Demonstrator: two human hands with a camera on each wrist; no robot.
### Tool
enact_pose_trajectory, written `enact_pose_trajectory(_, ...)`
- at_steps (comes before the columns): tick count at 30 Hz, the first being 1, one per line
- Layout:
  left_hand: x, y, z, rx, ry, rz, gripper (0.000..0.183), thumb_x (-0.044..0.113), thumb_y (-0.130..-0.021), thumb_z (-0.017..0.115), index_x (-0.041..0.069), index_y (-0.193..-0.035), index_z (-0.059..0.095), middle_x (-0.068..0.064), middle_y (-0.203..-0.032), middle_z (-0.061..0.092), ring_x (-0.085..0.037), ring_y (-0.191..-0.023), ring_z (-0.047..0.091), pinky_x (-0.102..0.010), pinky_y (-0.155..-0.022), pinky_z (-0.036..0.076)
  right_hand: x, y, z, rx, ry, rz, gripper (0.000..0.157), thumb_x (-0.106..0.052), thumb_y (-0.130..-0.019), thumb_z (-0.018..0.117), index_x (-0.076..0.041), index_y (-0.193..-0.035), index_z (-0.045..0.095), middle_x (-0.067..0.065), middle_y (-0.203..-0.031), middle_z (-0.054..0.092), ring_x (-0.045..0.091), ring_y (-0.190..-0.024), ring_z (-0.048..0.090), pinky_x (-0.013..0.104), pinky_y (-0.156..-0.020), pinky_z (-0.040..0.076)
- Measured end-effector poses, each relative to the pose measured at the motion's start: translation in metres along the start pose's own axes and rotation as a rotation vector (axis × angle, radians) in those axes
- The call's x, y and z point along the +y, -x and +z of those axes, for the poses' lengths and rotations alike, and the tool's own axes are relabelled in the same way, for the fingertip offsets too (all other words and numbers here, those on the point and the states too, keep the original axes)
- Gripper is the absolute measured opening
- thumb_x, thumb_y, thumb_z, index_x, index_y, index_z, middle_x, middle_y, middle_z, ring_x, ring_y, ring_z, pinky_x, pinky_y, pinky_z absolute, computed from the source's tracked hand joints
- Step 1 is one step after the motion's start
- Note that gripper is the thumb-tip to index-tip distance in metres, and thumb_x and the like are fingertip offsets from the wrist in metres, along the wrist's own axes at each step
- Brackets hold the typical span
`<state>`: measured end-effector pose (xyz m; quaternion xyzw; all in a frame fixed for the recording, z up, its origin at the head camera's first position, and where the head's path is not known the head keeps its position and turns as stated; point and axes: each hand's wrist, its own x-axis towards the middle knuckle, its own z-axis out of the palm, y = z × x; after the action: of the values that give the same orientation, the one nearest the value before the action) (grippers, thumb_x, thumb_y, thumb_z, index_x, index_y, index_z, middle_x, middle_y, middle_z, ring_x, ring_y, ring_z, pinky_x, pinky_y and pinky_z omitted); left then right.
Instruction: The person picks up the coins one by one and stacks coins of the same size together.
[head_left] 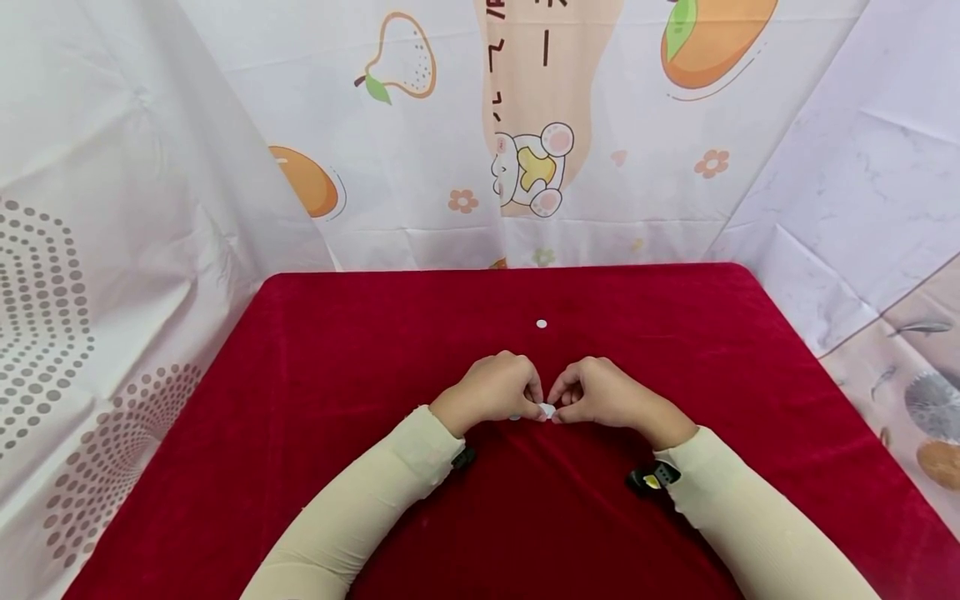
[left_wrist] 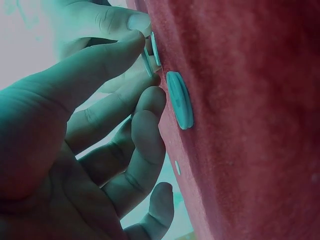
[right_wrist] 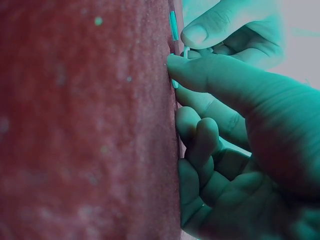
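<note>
My left hand and right hand meet low over the red cloth, fingertips almost together. Between the left thumb and forefinger is pinched a thin white disc, seen edge-on in the left wrist view. The right thumb and forefinger pinch a second thin white disc, mostly covered by the thumb in the right wrist view. Under the left hand, a short stack of white discs lies on the cloth; in the head view only its edge shows beside the left thumb.
Farther back on the red cloth lies a single white disc, straight beyond the hands. A printed white curtain hangs behind the table, with more hanging cloth at both sides. Shallow creases run across the cloth near the hands.
</note>
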<state>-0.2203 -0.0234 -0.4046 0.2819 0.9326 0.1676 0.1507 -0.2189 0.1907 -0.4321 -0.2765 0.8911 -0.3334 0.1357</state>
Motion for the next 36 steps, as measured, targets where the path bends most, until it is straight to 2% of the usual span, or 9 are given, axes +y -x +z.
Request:
enact_pose_trajectory(15, -0.0007, -0.0006, 0.0025, 0.015, -0.002, 0.015, 0.011, 0.038, -0.083, 0.088, 0.03, -0.08, 0.08, 0.022, -0.06, 0.064, -0.001, -0.053, 0.061, -0.026, -0.055, 0.049, 0.0008, -0.0002, 0.0003, 0.0, -0.007, -0.001, 0.017, -0.017, -0.077, 0.092, -0.025, -0.086, 0.08, -0.011, -0.073, 0.069, 0.008, -0.067, 0.062, 0.023, -0.061, 0.053)
enact_pose_trajectory(26, -0.0015, -0.0031, 0.0063, 0.025, -0.049, 0.036, 0.012, 0.04, -0.083, 0.088, 0.029, -0.082, 0.081, 0.023, -0.069, 0.067, 0.001, -0.065, 0.059, -0.025, -0.057, 0.048, -0.0004, -0.0012, -0.0006, -0.01, 0.002, 0.01, 0.016, -0.017, -0.078, 0.09, -0.026, -0.087, 0.08, -0.012, -0.074, 0.069, 0.01, -0.069, 0.063, 0.024, -0.063, 0.054)
enact_pose_trajectory(36, -0.0018, -0.0033, 0.0073, 0.025, -0.042, 0.035, 0.012, 0.039, -0.083, 0.088, 0.029, -0.081, 0.081, 0.022, -0.069, 0.067, 0.0, -0.064, 0.059, -0.025, -0.057, 0.048, 0.0013, -0.0008, 0.0003, 0.005, 0.003, -0.01, 0.016, -0.016, -0.077, 0.091, -0.024, -0.086, 0.08, -0.011, -0.073, 0.068, 0.008, -0.068, 0.061, 0.023, -0.062, 0.053)
